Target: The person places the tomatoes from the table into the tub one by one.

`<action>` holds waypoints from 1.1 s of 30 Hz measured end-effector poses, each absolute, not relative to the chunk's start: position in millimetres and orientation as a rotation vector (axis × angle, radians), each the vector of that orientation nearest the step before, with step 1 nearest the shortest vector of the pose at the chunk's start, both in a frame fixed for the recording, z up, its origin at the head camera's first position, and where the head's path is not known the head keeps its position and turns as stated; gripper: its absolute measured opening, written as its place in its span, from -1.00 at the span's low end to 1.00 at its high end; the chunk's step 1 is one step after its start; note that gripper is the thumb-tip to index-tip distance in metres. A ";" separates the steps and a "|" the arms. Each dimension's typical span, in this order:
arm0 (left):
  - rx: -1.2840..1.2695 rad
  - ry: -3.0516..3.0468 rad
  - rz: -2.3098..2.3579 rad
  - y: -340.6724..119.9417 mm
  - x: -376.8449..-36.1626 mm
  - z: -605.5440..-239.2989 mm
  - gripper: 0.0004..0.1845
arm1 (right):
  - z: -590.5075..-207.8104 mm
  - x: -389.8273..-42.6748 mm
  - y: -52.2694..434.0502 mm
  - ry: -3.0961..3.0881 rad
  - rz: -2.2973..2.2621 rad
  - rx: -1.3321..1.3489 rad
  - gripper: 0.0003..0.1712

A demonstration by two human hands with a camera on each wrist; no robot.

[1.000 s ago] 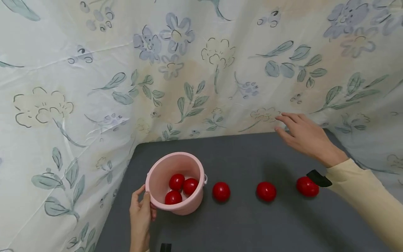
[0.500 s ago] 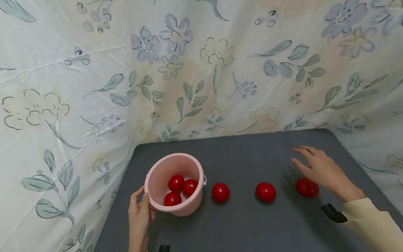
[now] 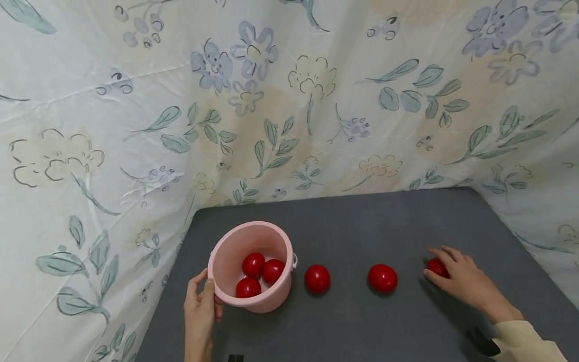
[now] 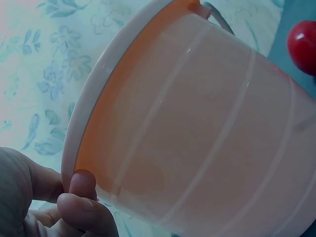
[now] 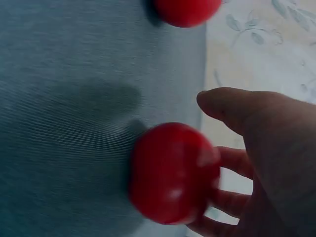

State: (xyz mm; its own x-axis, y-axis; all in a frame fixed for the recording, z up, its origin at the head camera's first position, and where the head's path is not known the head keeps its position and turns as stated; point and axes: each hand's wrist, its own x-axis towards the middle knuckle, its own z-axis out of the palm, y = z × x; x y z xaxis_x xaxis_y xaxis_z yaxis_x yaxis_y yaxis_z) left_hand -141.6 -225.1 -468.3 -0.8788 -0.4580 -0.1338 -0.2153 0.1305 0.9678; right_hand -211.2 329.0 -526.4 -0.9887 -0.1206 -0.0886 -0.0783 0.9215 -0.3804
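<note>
Red ball sits by the spread right hand — left hand pinches pink bucket.

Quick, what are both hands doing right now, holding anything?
Left hand: closed, holding the pink bucket by its rim.
Right hand: open at the rightmost red ball, thumb clear, not gripping it.

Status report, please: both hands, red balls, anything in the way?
Left hand gripping bucket. Right hand at rightmost ball, thumb apart from it. Three balls in bucket, two more on table. No obstruction visible.
</note>
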 end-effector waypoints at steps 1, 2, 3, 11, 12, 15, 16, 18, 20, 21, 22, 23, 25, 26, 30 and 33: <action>0.671 -2.205 -1.838 -224.9 -141.7 -467.9 -0.57 | -529.8 -210.6 329.7 2.965 -0.586 -0.156 -0.13; 0.679 -2.206 -1.841 -224.4 -141.9 -467.5 -0.58 | -532.9 -210.1 330.5 2.962 -0.594 -0.154 -0.14; 0.680 -2.207 -1.847 -224.1 -142.2 -467.2 -0.57 | -535.8 -209.5 331.0 2.960 -0.595 -0.146 -0.14; 0.674 -2.197 -1.852 -222.7 -143.5 -465.9 -0.58 | -546.7 -209.7 327.5 3.003 -0.668 -0.087 -0.25; 0.674 -2.194 -1.856 -222.6 -143.6 -466.0 -0.58 | -547.0 -210.3 326.8 3.010 -0.669 -0.082 -0.25; 0.676 -2.187 -1.868 -222.2 -143.8 -466.8 -0.58 | -546.8 -213.7 326.6 3.036 -0.683 -0.081 -0.21; 0.679 -2.186 -1.871 -222.1 -143.9 -466.9 -0.58 | -546.7 -215.0 327.0 3.039 -0.693 -0.082 -0.18; 0.685 -2.186 -1.874 -221.9 -143.9 -467.1 -0.57 | -545.5 -217.8 328.3 3.035 -0.724 -0.085 -0.13; 0.686 -2.190 -1.873 -222.4 -143.8 -467.1 -0.56 | -543.0 -220.5 329.6 3.023 -0.760 -0.087 -0.10; 0.686 -2.191 -1.873 -222.7 -143.8 -466.9 -0.55 | -540.9 -221.7 329.8 3.014 -0.776 -0.083 -0.08; 0.686 -2.195 -1.870 -223.1 -143.8 -466.8 -0.54 | -538.3 -223.0 330.0 3.003 -0.787 -0.084 -0.07; 0.685 -2.196 -1.869 -223.3 -143.9 -466.7 -0.54 | -535.0 -224.4 330.2 2.999 -0.798 -0.091 -0.07; 0.684 -2.203 -1.865 -223.7 -144.0 -466.5 -0.53 | -526.4 -227.0 330.1 2.995 -0.808 -0.108 -0.06; 0.688 -2.204 -1.863 -223.5 -144.2 -466.3 -0.54 | -520.9 -228.4 330.0 2.994 -0.810 -0.119 -0.05; 0.696 -2.205 -1.860 -223.1 -144.7 -466.2 -0.55 | -491.7 -235.2 330.9 2.982 -0.794 -0.150 -0.02; 0.697 -2.206 -1.861 -223.7 -144.7 -466.3 -0.53 | -466.0 -241.5 333.3 2.992 -0.762 -0.168 0.00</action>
